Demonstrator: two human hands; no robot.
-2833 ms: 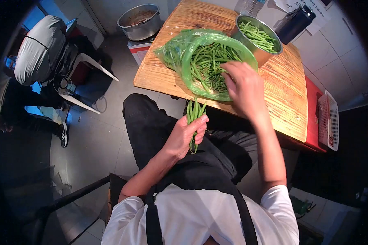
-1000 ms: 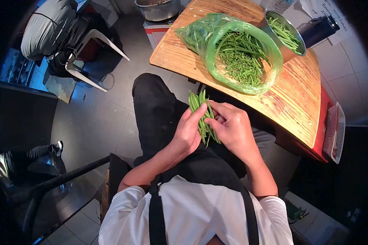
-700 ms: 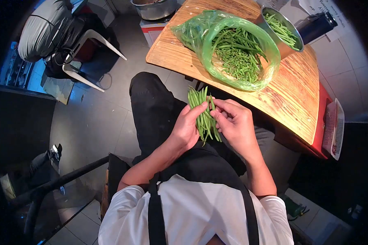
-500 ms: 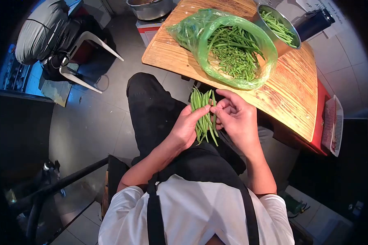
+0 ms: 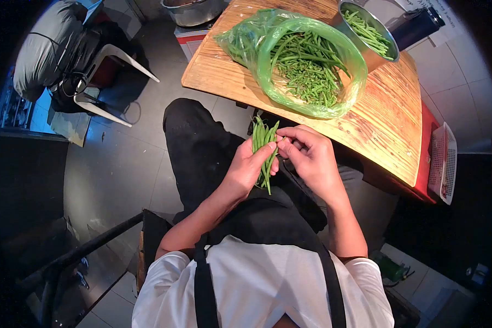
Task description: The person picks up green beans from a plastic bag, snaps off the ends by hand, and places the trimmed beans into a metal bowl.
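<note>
A bunch of long green beans [image 5: 263,147] stands roughly upright above my lap, with my left hand [image 5: 248,167] wrapped round it, thumb across the front. Beside it on the right, my right hand [image 5: 310,157] has its thumb and fingertips pinched near the bunch; what lies between them is too small to tell. Beyond both hands, an open green plastic bag [image 5: 358,74] on the wooden table holds long beans and many short pieces. A metal pot [image 5: 378,59] with beans in it is just behind the bag.
The wooden table [image 5: 393,126] has its near edge just past my hands. A dark cylinder [image 5: 418,28] lies by the pot. At the right hangs a white basket [image 5: 443,164]. A white chair [image 5: 115,52] and another metal pot [image 5: 194,13] are farther off.
The bunch in my left hand looks thinner, with fewer beans on its right side. My right hand has moved slightly left and its fingers are closer together. The view has shifted a little.
</note>
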